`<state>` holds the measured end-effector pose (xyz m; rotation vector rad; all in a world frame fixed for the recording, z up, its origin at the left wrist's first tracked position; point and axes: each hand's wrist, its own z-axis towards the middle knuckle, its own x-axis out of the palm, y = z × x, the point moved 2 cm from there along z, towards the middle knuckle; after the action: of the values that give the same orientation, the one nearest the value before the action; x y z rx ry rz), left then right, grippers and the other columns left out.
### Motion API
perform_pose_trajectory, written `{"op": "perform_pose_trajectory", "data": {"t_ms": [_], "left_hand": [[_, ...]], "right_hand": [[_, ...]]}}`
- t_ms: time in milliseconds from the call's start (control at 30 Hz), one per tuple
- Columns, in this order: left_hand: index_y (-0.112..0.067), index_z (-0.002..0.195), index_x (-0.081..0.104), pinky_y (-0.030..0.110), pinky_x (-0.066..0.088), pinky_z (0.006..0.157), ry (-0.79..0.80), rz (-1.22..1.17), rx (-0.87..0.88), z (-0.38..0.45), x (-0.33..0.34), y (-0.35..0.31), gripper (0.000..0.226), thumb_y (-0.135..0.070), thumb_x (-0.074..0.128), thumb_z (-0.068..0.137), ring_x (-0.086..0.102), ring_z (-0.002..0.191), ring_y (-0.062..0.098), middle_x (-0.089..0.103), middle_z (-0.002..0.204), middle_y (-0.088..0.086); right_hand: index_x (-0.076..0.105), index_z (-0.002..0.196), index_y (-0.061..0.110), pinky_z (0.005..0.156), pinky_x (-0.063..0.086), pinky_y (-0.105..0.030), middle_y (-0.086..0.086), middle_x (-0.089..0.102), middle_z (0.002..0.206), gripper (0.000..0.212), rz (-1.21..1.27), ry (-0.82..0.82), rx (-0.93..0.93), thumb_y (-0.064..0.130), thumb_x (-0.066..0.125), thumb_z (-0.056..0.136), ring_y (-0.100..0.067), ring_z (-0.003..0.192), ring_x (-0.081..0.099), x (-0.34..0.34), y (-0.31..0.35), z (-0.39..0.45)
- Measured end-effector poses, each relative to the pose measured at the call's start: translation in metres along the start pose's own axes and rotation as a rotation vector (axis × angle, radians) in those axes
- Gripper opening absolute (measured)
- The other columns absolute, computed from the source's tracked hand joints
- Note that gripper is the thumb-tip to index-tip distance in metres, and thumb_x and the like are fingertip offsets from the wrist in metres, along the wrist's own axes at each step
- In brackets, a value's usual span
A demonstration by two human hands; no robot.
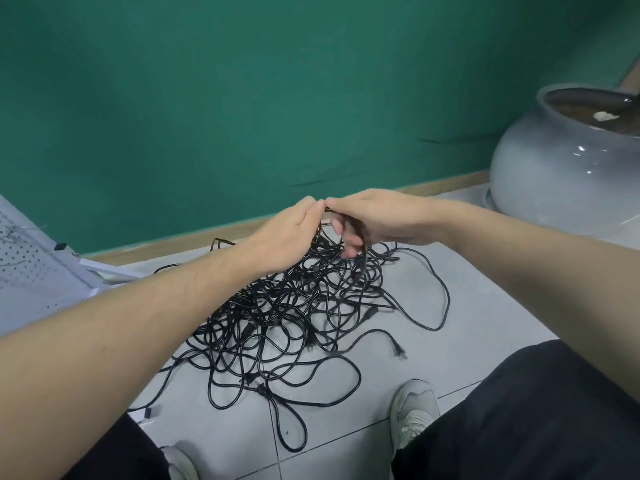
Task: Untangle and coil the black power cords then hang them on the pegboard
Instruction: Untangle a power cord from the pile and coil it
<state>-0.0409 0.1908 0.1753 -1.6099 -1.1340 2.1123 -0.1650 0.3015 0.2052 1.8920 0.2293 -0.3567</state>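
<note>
Step in hand: freeing one cord from the heap; I'd judge it best to follow that single strand toward a plug and lift loops off it rather than pull hard, or the knots will tighten.
Left hand: fingers curled, tips meeting the right hand's, apparently pinching the strand; the grip itself is hidden.
Right hand: fingers curled round a black strand raised above the heap.
Power cords: thin, black, glossy, many loops densely crossed, plugs poking out, lying on the tiled floor between the person's shoes.
Pegboard: white, perforated, leaning at far left, nothing coiled on it yet.
</note>
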Motion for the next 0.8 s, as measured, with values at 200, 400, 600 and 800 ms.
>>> {"op": "perform_pose_trajectory", "data": {"t_ms": [200, 400, 600, 800], "left_hand": [[-0.012, 0.072, 0.05, 0.03, 0.039, 0.055, 0.263, 0.137, -0.034, -0.011, -0.008, 0.022, 0.059, -0.063, 0.042, 0.1, 0.041, 0.05, 0.012, 0.046, 0.056, -0.006], [-0.016, 0.084, 0.058, 0.039, 0.046, 0.066, 0.252, 0.214, -0.042, -0.02, -0.023, 0.057, 0.046, -0.061, 0.054, 0.093, 0.054, 0.065, 0.016, 0.065, 0.079, 0.007], [-0.038, 0.116, 0.07, 0.022, 0.047, 0.07, 0.14, 0.034, 0.003, -0.01, -0.012, 0.033, 0.02, -0.037, 0.054, 0.104, 0.059, 0.064, -0.005, 0.074, 0.078, -0.01], [-0.038, 0.14, 0.047, 0.012, 0.042, 0.092, 0.043, -0.015, 0.037, 0.0, 0.0, -0.001, 0.031, -0.036, 0.04, 0.11, 0.056, 0.09, -0.015, 0.06, 0.099, -0.023]], "right_hand": [[0.035, 0.062, 0.025, 0.048, 0.026, -0.023, 0.003, 0.029, 0.058, 0.049, -0.095, -0.282, -0.097, 0.047, 0.063, 0.096, -0.014, 0.05, 0.025, -0.028, -0.004, -0.012], [0.039, 0.062, 0.017, 0.058, 0.039, -0.027, -0.007, 0.04, 0.058, 0.053, -0.301, -0.507, 0.009, 0.053, 0.063, 0.094, -0.018, 0.047, 0.044, -0.066, -0.041, -0.03], [0.07, 0.106, 0.021, 0.068, 0.052, -0.027, 0.005, 0.059, 0.078, 0.025, -0.554, -0.424, 0.237, 0.037, 0.051, 0.104, -0.018, 0.063, 0.059, -0.073, -0.076, -0.026], [0.067, 0.116, 0.032, 0.09, 0.042, -0.014, 0.005, 0.065, 0.123, 0.03, -0.585, -0.213, 0.231, 0.015, 0.052, 0.097, -0.016, 0.111, 0.06, -0.058, -0.068, -0.03]]}}
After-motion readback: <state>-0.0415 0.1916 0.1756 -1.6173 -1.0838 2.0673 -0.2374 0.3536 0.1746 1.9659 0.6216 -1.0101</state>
